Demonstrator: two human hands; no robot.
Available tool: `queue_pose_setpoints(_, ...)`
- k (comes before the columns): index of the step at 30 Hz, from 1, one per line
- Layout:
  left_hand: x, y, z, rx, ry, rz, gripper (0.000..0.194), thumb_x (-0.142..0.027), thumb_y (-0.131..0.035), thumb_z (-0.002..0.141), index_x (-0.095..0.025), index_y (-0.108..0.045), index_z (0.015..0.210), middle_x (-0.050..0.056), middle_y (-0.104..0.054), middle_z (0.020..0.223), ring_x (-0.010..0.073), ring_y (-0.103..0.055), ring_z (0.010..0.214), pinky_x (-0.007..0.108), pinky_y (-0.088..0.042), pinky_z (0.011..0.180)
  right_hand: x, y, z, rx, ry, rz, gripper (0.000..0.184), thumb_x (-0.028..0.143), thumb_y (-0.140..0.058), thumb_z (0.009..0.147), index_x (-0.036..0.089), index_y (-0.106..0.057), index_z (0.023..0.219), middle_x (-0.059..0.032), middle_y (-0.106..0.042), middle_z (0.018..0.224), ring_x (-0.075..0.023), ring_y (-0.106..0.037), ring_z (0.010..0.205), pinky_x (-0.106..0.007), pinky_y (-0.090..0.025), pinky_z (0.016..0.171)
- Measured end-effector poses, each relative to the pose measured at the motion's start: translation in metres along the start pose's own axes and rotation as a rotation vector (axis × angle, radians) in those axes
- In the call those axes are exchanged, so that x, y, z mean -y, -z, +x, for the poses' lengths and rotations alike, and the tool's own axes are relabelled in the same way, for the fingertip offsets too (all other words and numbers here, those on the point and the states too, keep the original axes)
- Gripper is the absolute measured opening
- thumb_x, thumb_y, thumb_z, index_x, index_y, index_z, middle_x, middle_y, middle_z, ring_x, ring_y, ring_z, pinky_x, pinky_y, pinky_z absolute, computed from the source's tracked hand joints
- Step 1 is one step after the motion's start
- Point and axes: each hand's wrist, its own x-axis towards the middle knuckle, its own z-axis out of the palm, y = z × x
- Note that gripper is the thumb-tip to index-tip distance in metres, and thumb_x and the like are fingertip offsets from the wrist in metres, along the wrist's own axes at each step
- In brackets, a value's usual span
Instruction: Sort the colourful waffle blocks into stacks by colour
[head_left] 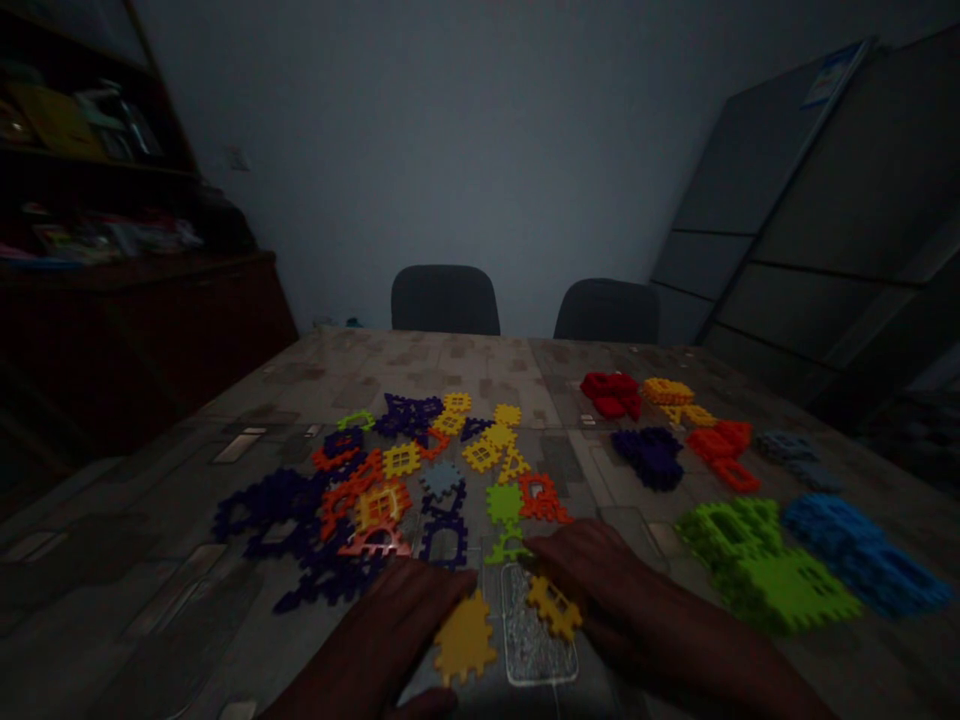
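Note:
Near the front edge of the table, my left hand [401, 620] is closed on a solid yellow building panel [465, 640] with toothed edges. A short way to its right, my right hand [592, 570] grips a yellow window panel [555, 605], also toothed, its fingers partly hidden by the hand's back. The two panels are apart. Just beyond my right hand lie a lime green panel [504, 503], a green arch piece [506, 545] and an orange panel [541, 497]. Past my left hand spreads a loose heap of purple pieces [292, 510].
Mixed yellow panels [401, 460] lie mid-table. Sorted on the right are red [611, 395], yellow [667, 390], purple [651, 457], orange [724, 452], grey [799, 458], green [765, 565] and blue piles [862, 550]. Two chairs [445, 298] stand behind the table [480, 360].

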Motion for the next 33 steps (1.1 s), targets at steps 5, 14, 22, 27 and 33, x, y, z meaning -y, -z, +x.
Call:
queue_pose_setpoints(5, -0.003, 0.004, 0.003, -0.056, -0.015, -0.005, 0.070, -0.064, -0.051, 0.099, -0.031, -0.027, 0.156, 0.007, -0.064, 0.140, 0.0275, -0.064, 0.122, 0.044, -0.056, 0.105, -0.002, 0.001, -0.001, 0.049, -0.030, 0.047, 0.083, -0.001, -0.052, 0.077, 0.030, -0.040, 0.153, -0.0043, -0.052, 0.150, -0.0244, -0.041, 0.141, -0.045, -0.032, 0.120)
queue_pose_setpoints(14, -0.004, 0.004, 0.000, -0.013, 0.011, -0.004, 0.073, -0.062, -0.055, 0.099, -0.030, -0.025, 0.158, 0.007, -0.060, 0.144, 0.0275, -0.061, 0.127, 0.044, -0.052, 0.108, 0.011, 0.008, 0.005, 0.080, -0.010, 0.075, 0.081, -0.001, -0.057, 0.072, 0.029, -0.049, 0.147, -0.0046, -0.057, 0.144, -0.0253, -0.041, 0.138, -0.044, -0.028, 0.120)
queue_pose_setpoints(22, 0.003, -0.009, 0.001, -0.015, 0.007, -0.128, 0.071, -0.065, -0.047, 0.100, -0.031, -0.022, 0.158, 0.010, -0.058, 0.144, 0.0306, -0.058, 0.127, 0.048, -0.050, 0.108, -0.005, -0.002, 0.004, 0.068, 0.064, 0.029, 0.079, -0.001, -0.060, 0.077, 0.028, -0.044, 0.149, -0.0072, -0.057, 0.140, -0.0279, -0.043, 0.135, -0.049, -0.032, 0.117)
queue_pose_setpoints(27, 0.006, -0.015, -0.002, 0.016, 0.030, -0.205, 0.075, -0.063, -0.056, 0.097, -0.031, -0.023, 0.157, 0.011, -0.058, 0.144, 0.0321, -0.057, 0.127, 0.048, -0.048, 0.109, -0.014, -0.008, -0.001, 0.076, 0.030, 0.039, 0.084, 0.000, -0.060, 0.078, 0.033, -0.040, 0.152, -0.0049, -0.052, 0.148, -0.0276, -0.039, 0.140, -0.047, -0.034, 0.117)
queue_pose_setpoints(33, 0.008, -0.014, 0.006, -0.033, -0.029, -0.223, 0.078, -0.060, -0.061, 0.095, -0.031, -0.022, 0.156, 0.011, -0.062, 0.138, 0.0315, -0.061, 0.122, 0.045, -0.052, 0.102, -0.017, -0.006, -0.001, 0.054, 0.015, -0.009, 0.078, 0.007, -0.064, 0.080, 0.029, -0.044, 0.152, -0.0077, -0.057, 0.144, -0.0293, -0.049, 0.133, -0.045, -0.038, 0.114)
